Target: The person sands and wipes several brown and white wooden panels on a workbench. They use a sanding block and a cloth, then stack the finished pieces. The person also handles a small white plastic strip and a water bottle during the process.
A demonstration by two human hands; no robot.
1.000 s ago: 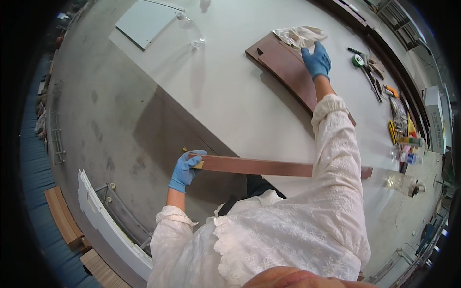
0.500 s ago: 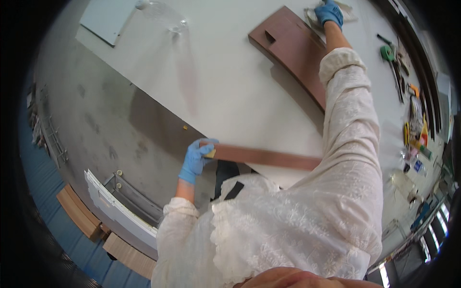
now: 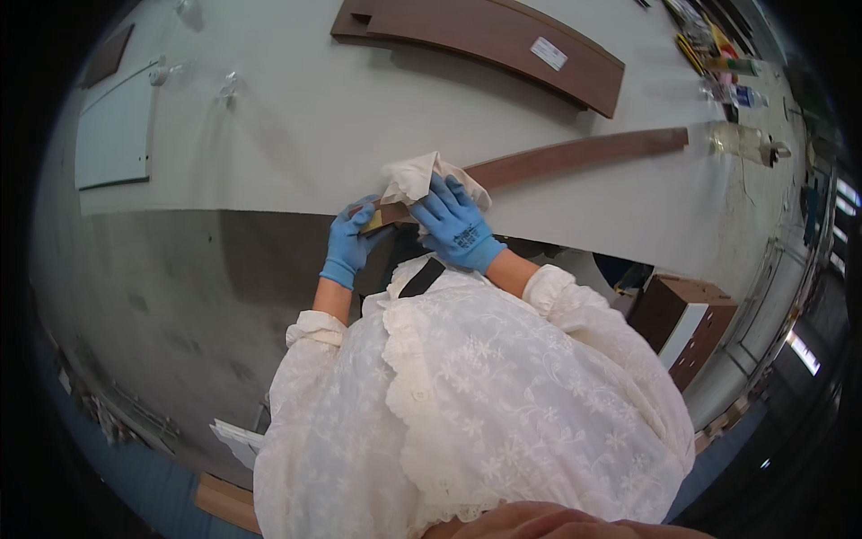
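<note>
Strip [image 3: 579, 159], long, narrow and reddish brown. Lies to the right of the left hand [image 3: 347, 242], long axis running out from that grip to the right and a little forward. Begins at the near edge of the table [image 3: 314, 81], just ahead of the white blouse [image 3: 476, 359], and reaches out over the tabletop, pointing toward a clear container [image 3: 741, 141]. Clamped at the near end by the left hand, thumb and fingers closed round, with a small yellow piece [image 3: 373, 222] showing beside the grip. Covered just beyond by a cream cloth [image 3: 415, 175], bunched under and ahead of the right hand [image 3: 453, 225], blue-gloved, fingers close together and clasped on the fabric. Cannot tell, beneath those folds, whether pinched from both sides or only pressed from above. Shows bare for a short stretch between the two hands, then runs free past the right hand, much nearer to that one along the whole open length.

Spread pale and smooth underneath, with room for a wide brown panel [image 3: 476, 40] well apart beyond, a white label [image 3: 549, 53] on its face, and a pale flat panel [image 3: 115, 135] at far left. Below the edge, grey floor [image 3: 180, 296] to the left, a brown cabinet [image 3: 682, 323] to the right.
</note>
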